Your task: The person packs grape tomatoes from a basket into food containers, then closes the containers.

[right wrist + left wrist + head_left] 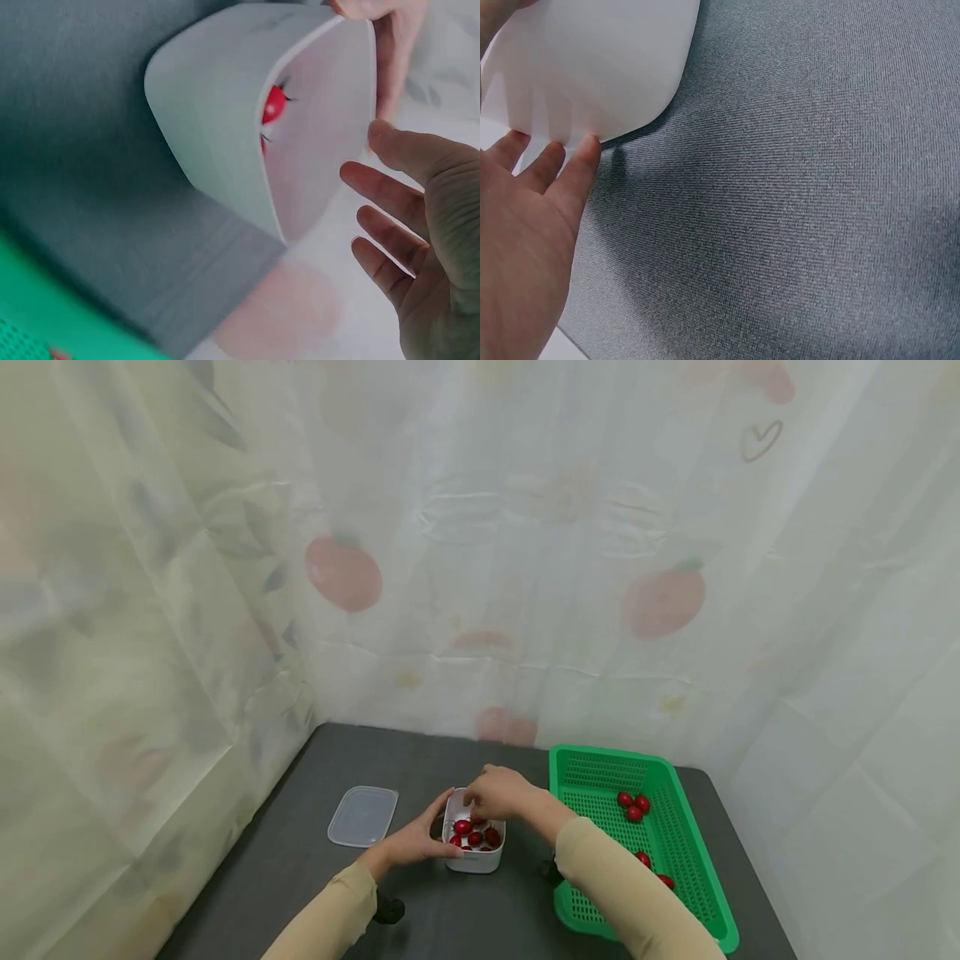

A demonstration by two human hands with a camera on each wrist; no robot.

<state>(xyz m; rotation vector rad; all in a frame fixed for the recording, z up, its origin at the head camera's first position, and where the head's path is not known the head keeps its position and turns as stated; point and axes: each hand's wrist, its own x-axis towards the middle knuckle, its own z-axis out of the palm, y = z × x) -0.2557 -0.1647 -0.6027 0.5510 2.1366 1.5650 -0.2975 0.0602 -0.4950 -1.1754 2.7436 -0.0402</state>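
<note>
A white open-topped plastic container (480, 862) holds several red cherry tomatoes (475, 838); green stems show on two of them in the right wrist view. My left hand (415, 841) grips the container from the left, its thumb at the near side and its fingers along the far left wall. In the left wrist view, the fingertips (591, 142) press on the white wall. Over the container's opening is my right hand (501, 792), fingers pointing down. The right wrist view shows its thumb and fingers (382, 187) apart at the rim, with nothing between them.
To the right stands a green perforated basket (693, 852) with several cherry tomatoes (634, 814); the right forearm passes over its near-left part. A translucent lid (363, 816) lies flat at the left on the dark grey table (435, 927). Printed curtains (480, 568) hang behind and beside.
</note>
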